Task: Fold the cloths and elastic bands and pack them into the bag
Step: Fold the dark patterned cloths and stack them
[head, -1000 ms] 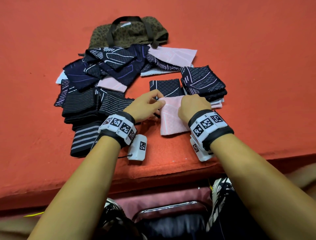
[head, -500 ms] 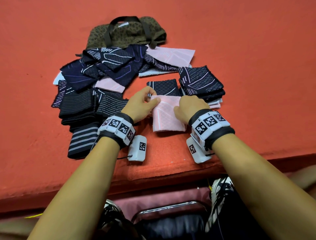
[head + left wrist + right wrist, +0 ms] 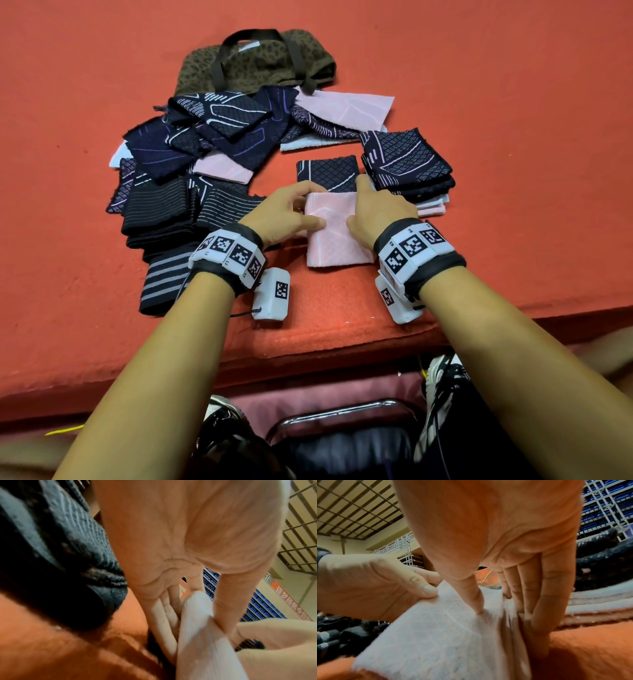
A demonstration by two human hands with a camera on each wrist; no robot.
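**Both hands pinch a half-folded pink cloth at the table's near edge**

Pink cloth (image 3: 337, 236) lies on the red table (image 3: 513, 171), near the front edge, between the two hands. Left hand (image 3: 286, 214) pinches its left edge: thumb on top, fingers (image 3: 164, 616) tucked under the layers. Right hand (image 3: 375, 209) does the same on the right edge, thumb pressing the top, fingers (image 3: 537, 601) slid down the side and under. Grip on both sides probably keeps the layers aligned so the fold doesn't spring open when the cloth is lifted or moved.

Just behind the pink cloth sits a folded dark cloth (image 3: 327, 171). To the right, just beside the right hand, a stack (image 3: 407, 164) of folded cloths, dark on top, pale layers below; likely the drop spot for this one. To the left, a loose pile (image 3: 219, 133) of unfolded dark and pink cloths, overlapping. Striped bands (image 3: 164, 209) lie at the left, touching the pile, near the left wrist; they look folded flat.

Bag (image 3: 257, 61) is at the far end, olive, lying flat, handles on top, partly under the pile's far edge. Nothing visible inside it. Judged stage: still folding, packing not begun.
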